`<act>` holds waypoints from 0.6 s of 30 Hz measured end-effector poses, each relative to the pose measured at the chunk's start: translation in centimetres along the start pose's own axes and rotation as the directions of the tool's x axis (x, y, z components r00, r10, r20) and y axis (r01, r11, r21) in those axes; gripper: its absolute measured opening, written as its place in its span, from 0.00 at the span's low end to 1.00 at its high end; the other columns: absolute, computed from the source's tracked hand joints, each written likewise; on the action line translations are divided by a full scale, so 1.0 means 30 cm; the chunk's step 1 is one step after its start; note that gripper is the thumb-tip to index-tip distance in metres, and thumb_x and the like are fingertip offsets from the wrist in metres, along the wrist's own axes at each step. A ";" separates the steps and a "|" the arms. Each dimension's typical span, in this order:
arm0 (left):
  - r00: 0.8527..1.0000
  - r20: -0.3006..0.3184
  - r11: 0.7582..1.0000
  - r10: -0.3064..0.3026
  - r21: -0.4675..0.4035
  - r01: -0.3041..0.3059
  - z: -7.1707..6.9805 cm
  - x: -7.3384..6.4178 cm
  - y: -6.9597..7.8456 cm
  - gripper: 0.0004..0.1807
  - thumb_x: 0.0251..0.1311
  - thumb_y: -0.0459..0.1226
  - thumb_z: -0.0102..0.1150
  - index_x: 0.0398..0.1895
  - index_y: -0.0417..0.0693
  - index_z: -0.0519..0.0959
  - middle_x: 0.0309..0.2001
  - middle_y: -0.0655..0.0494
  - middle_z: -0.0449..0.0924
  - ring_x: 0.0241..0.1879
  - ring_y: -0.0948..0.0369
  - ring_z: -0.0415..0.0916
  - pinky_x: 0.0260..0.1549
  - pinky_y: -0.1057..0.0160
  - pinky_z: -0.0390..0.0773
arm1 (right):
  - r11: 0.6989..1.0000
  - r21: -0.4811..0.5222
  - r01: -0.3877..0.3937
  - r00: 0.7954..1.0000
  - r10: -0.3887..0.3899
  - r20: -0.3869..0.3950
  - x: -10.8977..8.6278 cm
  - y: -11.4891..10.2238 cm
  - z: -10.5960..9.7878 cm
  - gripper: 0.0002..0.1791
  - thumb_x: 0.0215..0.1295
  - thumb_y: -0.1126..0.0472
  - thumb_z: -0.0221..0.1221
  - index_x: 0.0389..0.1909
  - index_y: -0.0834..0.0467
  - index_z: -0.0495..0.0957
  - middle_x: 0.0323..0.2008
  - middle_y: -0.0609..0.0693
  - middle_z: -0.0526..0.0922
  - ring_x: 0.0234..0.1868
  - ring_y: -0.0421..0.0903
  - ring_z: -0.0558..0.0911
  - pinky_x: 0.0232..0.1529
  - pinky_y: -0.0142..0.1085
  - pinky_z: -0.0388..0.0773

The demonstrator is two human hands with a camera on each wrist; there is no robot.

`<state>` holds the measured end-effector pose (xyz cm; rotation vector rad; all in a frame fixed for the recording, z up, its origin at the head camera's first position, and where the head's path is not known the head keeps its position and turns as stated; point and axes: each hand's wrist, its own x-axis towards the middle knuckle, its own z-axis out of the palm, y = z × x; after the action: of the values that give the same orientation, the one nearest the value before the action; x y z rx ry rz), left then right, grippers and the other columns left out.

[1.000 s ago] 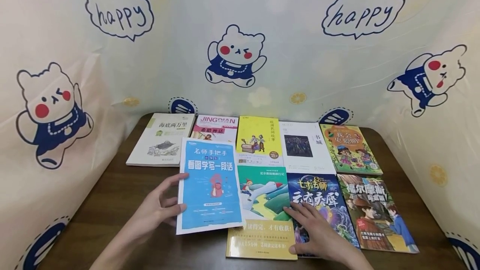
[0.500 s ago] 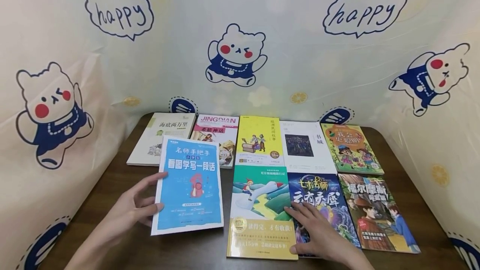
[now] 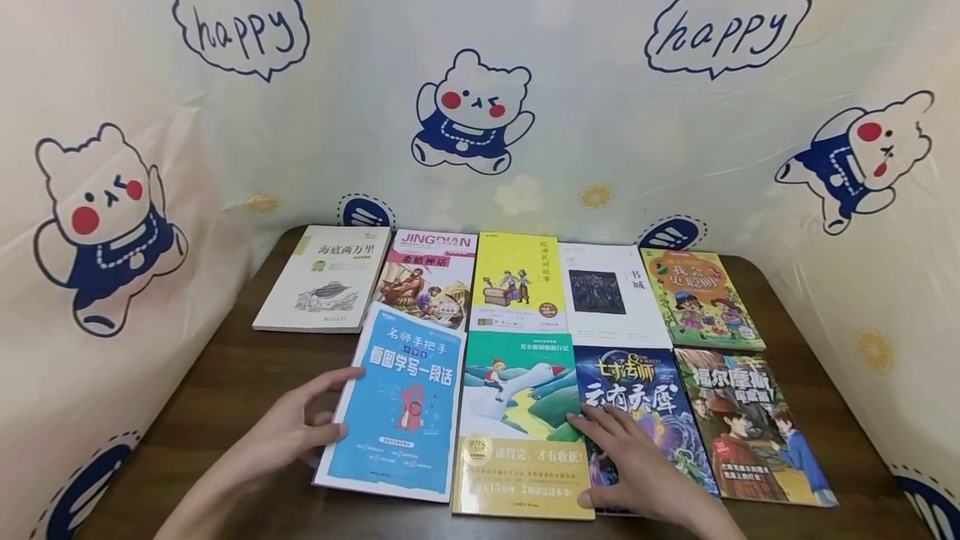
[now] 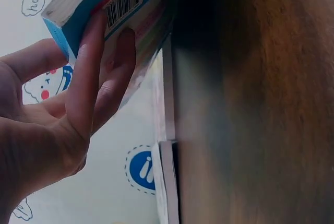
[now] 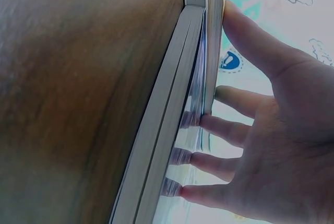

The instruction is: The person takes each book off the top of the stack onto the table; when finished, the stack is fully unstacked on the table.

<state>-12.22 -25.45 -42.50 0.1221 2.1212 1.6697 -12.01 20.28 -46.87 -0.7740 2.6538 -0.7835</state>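
Observation:
My left hand (image 3: 292, 432) grips a blue paperback book (image 3: 397, 407) by its left edge, holding it tilted over the table. In the left wrist view, fingers press the back cover beside a barcode (image 4: 124, 3). My right hand (image 3: 633, 465) rests with fingers spread across a green-and-gold book (image 3: 517, 386) and a dark purple-blue book (image 3: 630, 394). Its thumb touches the green book's side in the right wrist view, and its fingertips meet the dark book's glossy cover. The blue book's right edge is beside the green book.
Behind lies a row of books: a white one (image 3: 322, 277), a pink-titled one (image 3: 427, 282), a yellow one (image 3: 517, 273), a white magazine (image 3: 611, 294) and an orange one (image 3: 701, 298). A detective-picture book (image 3: 753, 423) lies right. Brown wood table (image 3: 202, 407) shows at left.
My left hand first carried the blue book left, off the green book, then brought it back rightward, lower and nearer, beside the green book. My right hand has stayed in place.

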 end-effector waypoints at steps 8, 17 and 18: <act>0.994 -0.102 0.976 -0.047 0.207 0.067 0.005 0.013 -0.032 0.38 0.56 0.24 0.59 0.72 0.41 0.59 0.59 0.28 0.63 0.37 0.52 0.81 0.20 0.53 0.80 | 1.000 0.006 0.003 1.000 -0.003 0.001 0.000 -0.003 0.001 0.51 0.49 0.33 0.64 0.71 0.53 0.62 0.70 0.60 0.61 0.68 0.71 0.55 0.52 0.74 0.55; 0.980 -0.176 0.918 -0.089 0.368 0.150 0.012 0.025 -0.066 0.37 0.53 0.22 0.60 0.70 0.40 0.63 0.52 0.35 0.66 0.31 0.56 0.76 0.15 0.57 0.78 | 1.000 0.008 -0.007 1.000 0.007 0.009 0.002 0.000 -0.001 0.51 0.49 0.32 0.64 0.71 0.53 0.62 0.70 0.60 0.61 0.68 0.71 0.55 0.52 0.74 0.55; 0.980 -0.177 0.909 -0.089 0.387 0.152 0.010 0.027 -0.069 0.37 0.53 0.23 0.61 0.69 0.40 0.63 0.52 0.36 0.66 0.31 0.56 0.75 0.15 0.58 0.78 | 1.000 0.008 -0.010 1.000 0.010 0.010 0.002 0.000 -0.002 0.51 0.49 0.32 0.64 0.71 0.53 0.62 0.70 0.59 0.61 0.68 0.71 0.55 0.52 0.74 0.55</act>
<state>-12.43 -25.47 -44.74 -0.0200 2.5101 1.1901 -12.08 20.27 -46.83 -0.7594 2.6417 -0.7857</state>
